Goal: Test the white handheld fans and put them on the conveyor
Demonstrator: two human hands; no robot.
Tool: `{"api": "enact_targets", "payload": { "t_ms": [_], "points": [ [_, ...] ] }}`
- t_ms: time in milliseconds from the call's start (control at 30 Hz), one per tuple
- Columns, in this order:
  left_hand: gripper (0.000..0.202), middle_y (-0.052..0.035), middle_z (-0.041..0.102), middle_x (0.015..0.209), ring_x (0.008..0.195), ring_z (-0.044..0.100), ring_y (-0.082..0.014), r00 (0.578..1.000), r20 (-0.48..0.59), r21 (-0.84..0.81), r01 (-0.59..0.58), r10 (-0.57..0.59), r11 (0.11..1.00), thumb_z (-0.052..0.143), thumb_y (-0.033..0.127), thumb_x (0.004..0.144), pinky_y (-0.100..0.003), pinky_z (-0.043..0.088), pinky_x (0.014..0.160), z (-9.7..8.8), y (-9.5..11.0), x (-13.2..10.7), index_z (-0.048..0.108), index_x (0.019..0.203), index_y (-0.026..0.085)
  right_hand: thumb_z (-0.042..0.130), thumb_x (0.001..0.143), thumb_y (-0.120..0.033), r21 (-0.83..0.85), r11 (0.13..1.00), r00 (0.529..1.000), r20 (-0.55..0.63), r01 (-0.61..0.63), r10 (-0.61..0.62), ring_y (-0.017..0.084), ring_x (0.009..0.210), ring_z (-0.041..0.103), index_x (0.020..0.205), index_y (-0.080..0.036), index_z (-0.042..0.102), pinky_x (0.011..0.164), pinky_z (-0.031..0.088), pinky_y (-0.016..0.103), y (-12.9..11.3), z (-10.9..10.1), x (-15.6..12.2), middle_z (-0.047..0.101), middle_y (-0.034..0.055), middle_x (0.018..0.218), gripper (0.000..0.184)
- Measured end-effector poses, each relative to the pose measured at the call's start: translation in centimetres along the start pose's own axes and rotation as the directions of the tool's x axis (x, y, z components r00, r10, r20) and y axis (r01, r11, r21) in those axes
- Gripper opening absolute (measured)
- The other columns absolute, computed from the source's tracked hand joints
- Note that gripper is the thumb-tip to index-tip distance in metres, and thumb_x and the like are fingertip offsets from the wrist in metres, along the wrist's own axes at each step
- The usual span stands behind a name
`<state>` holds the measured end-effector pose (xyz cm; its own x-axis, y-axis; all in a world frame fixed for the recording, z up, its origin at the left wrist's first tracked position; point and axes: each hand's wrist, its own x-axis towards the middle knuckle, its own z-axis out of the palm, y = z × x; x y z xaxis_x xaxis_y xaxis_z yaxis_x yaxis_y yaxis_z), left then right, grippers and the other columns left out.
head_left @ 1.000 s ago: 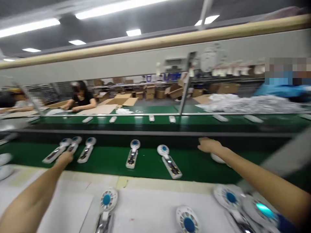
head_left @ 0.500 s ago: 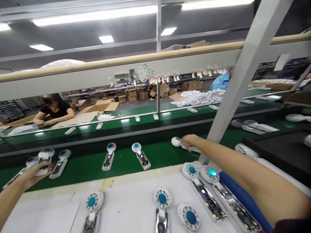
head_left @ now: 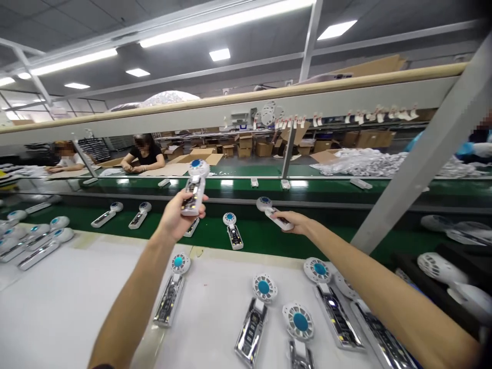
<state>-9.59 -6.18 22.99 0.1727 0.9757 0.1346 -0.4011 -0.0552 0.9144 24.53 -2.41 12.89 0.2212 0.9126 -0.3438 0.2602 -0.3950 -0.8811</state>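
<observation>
My left hand is closed around the handle of a white handheld fan, raised above the green belt. Its round head with a blue centre points up, and the circuit board in the handle faces me. To the right, my right hand grips the handle end of another handheld fan at the belt, its head pointing up and left. Between the hands a fan lies on the belt. Behind my left hand a further fan is partly hidden.
Several similar fans lie on the white tabletop in front of me, and more are grouped at the left. A slanted grey post rises at the right. Across the green belt, co-workers sit by cardboard and white parts.
My left hand has moved from the far left to the middle, lifting a fan. My right hand still holds a fan, now turned with its board showing. The view has swung left.
</observation>
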Motion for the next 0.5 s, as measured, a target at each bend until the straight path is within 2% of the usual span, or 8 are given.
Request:
{"api": "enact_targets", "payload": {
  "t_ms": [133, 200, 300, 400, 500],
  "points": [
    [0.036, -0.0094, 0.072, 0.093, 0.056, 0.063, -0.0160, 0.990, 0.107, -0.074, -0.085, 0.092, 0.994, 0.054, 0.020, 0.082, -0.030, 0.052, 0.054, 4.5, -1.6, -2.0, 0.053, 0.117, 0.015, 0.059, 0.100, -0.031, 0.339, 0.933, 0.984, 0.080, 0.124, -0.160, 0.012, 0.075, 0.066, 0.111, -0.013, 0.063, 0.065, 0.057, 0.025, -3.6, 1.7, -3.3, 0.068, 0.0046, 0.098, 0.022],
    [0.041, -0.0118, 0.073, 0.106, 0.061, 0.069, -0.0183, 0.985, 0.129, -0.076, -0.107, 0.116, 0.991, 0.058, 0.018, 0.079, -0.032, 0.055, 0.055, 5.9, -2.3, -2.9, 0.049, 0.119, 0.016, 0.052, 0.100, -0.032, 0.467, 0.864, 0.965, 0.075, 0.190, -0.252, 0.011, 0.064, 0.063, 0.103, -0.013, 0.064, 0.055, 0.053, 0.024, -4.7, 2.3, -5.8, 0.068, 0.0052, 0.090, 0.023],
    [0.053, -0.0144, 0.069, 0.121, 0.064, 0.073, -0.0216, 0.984, 0.153, -0.057, -0.086, 0.093, 0.995, 0.064, 0.017, 0.077, -0.034, 0.057, 0.055, 7.1, -3.4, -4.1, 0.042, 0.126, 0.020, 0.054, 0.084, -0.026, 0.579, 0.771, 0.930, 0.058, 0.265, -0.363, 0.015, 0.062, 0.065, 0.100, -0.015, 0.063, 0.054, 0.055, 0.027, -5.0, 2.8, -9.6, 0.071, 0.0071, 0.089, 0.021],
    [0.060, -0.0143, 0.066, 0.128, 0.068, 0.075, -0.0227, 0.974, 0.193, -0.061, -0.110, 0.120, 0.992, 0.067, 0.016, 0.079, -0.036, 0.060, 0.059, 7.6, -4.5, -4.7, 0.036, 0.129, 0.023, 0.063, 0.073, -0.021, 0.609, 0.716, 0.895, 0.022, 0.342, -0.446, 0.018, 0.071, 0.071, 0.121, -0.020, 0.055, 0.061, 0.060, 0.031, -4.1, 3.1, -12.3, 0.072, 0.0049, 0.102, 0.048],
    [0.059, -0.0129, 0.064, 0.133, 0.079, 0.076, -0.0234, 0.957, 0.238, -0.078, -0.150, 0.165, 0.986, 0.068, 0.015, 0.082, -0.038, 0.063, 0.067, 7.9, -5.6, -4.8, 0.034, 0.129, 0.026, 0.069, 0.076, -0.023, 0.612, 0.667, 0.833, 0.025, 0.424, -0.552, 0.020, 0.076, 0.074, 0.134, -0.028, 0.042, 0.067, 0.063, 0.038, -2.9, 3.3, -13.5, 0.069, 0.0045, 0.118, 0.064]
  ]
}}
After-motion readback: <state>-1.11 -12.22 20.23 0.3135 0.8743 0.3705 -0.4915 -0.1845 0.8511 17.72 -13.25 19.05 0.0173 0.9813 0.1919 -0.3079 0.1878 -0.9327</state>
